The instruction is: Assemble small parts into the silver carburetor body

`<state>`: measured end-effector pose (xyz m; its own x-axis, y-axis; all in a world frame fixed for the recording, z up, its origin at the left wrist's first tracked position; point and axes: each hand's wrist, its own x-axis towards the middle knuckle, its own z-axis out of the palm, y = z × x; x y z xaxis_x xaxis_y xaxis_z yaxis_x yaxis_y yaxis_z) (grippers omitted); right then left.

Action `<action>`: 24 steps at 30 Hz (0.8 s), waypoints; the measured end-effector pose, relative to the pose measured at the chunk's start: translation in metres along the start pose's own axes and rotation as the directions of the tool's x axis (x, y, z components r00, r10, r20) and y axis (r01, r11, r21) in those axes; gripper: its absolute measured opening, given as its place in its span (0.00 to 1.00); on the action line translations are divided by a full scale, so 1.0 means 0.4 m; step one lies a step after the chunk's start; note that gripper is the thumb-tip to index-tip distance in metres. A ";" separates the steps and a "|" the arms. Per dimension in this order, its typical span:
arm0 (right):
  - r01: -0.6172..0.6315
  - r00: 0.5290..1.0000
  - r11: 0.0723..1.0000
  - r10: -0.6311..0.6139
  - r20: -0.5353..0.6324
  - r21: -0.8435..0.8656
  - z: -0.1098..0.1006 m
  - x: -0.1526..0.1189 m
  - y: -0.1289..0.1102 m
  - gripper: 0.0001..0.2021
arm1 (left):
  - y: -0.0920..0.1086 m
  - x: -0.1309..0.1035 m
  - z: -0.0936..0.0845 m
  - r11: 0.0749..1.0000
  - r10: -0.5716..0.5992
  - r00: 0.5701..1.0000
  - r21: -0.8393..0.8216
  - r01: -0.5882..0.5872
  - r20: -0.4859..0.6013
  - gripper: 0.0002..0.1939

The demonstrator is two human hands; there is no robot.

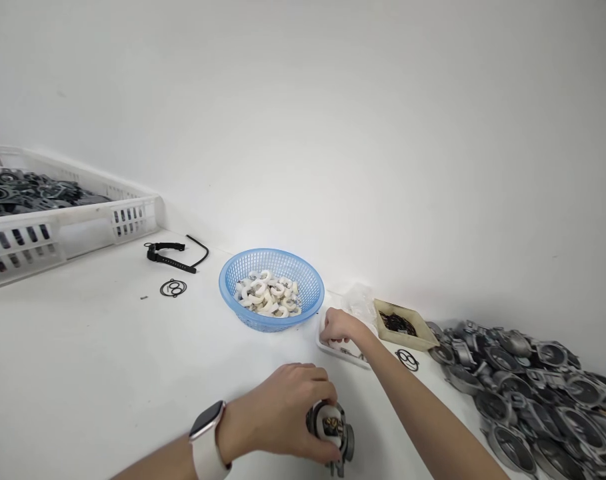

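Gripping a carburettor (337, 433) in the left hand (289, 410), with the right hand (339, 327) apart, beyond it in a tray (343, 355); cannot tell whether pinching anything. Likely rigid and heavy, perhaps slick; best held round the outer body (350, 441), clear of the brass (332, 425).

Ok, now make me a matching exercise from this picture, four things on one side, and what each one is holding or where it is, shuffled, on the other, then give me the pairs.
Column one:
1. Left hand
2. Right hand
3. Blue basket
4. Beige box

Column two:
A. Contains white curved pieces
B. At the white tray
C. Contains thin, dark items
D. Grips a grey metal part

Right pairs: 1-D, 2-B, 3-A, 4-C.
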<state>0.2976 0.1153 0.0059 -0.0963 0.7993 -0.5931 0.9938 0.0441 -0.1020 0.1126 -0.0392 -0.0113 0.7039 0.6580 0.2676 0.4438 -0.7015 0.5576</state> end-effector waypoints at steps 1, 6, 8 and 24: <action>-0.019 1.000 1.000 0.019 -0.017 -0.004 0.000 -0.001 -0.007 0.17 | -0.001 0.000 0.001 1.000 0.002 1.000 0.002 -0.002 -0.003 0.25; -0.063 0.995 0.998 0.063 -0.071 0.006 0.003 -0.014 -0.024 0.17 | -0.002 0.000 0.005 1.000 0.015 1.000 0.013 -0.015 -0.004 0.24; -0.053 0.996 0.998 0.056 -0.074 0.033 0.007 -0.020 -0.020 0.16 | -0.001 0.000 0.003 1.000 0.014 1.000 0.016 -0.014 -0.002 0.24; 0.356 0.932 0.579 -0.281 -0.231 0.734 0.107 -0.238 0.127 0.07 | 0.019 0.003 -0.008 0.997 0.041 0.999 0.063 -0.040 -0.012 0.20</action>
<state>0.3547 0.0159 0.0232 -0.3559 0.8707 -0.3394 0.5000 -0.1294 -0.8563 0.1151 -0.0428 -0.0041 0.7149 0.6318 0.2996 0.4491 -0.7433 0.4958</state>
